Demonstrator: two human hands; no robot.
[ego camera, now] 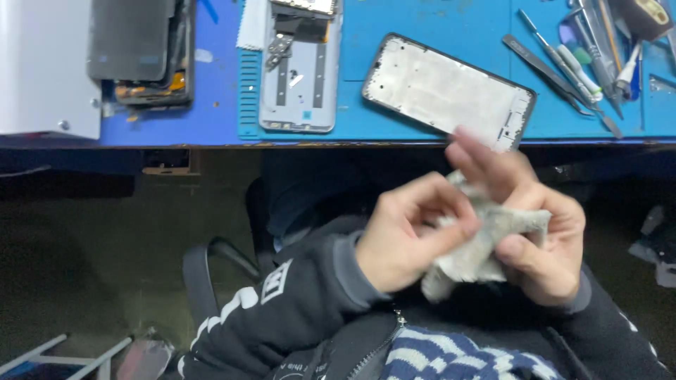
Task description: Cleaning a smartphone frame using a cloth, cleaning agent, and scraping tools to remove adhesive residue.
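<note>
From the head camera, looking down: the left hand (408, 236) and the right hand (539, 232) meet in front of the person's chest, below the bench edge. Both are curled around a crumpled grey cloth (472, 246); the left thumb and fingers pinch its near side, the right hand cups it from the other side with the fingers wrapped over the top. The cloth is off the bench, held in the air over the lap, and the hands are slightly blurred.

Above them runs a blue rubber work mat (394, 42) laid on a bench whose front edge crosses the whole picture. On the mat, nearest the right hand, lies a bare white phone frame with a dark rim (447, 91), tilted, one corner reaching the bench edge. To its left lies a pale grey phone back housing (299, 77) with its inner parts exposed. Further left lies an opened dark phone with orange flex parts (144, 63), beside a white box-shaped unit (42, 67) at the far left. At the top right, a cluster of metal tweezers and slim hand tools (570, 63) is spread on the mat.

Beneath the bench it is dim: a dark floor, a black chair armrest (211, 271), and the dark jacket sleeves with white print (282, 288) over a blue-and-white striped garment (451, 359).
</note>
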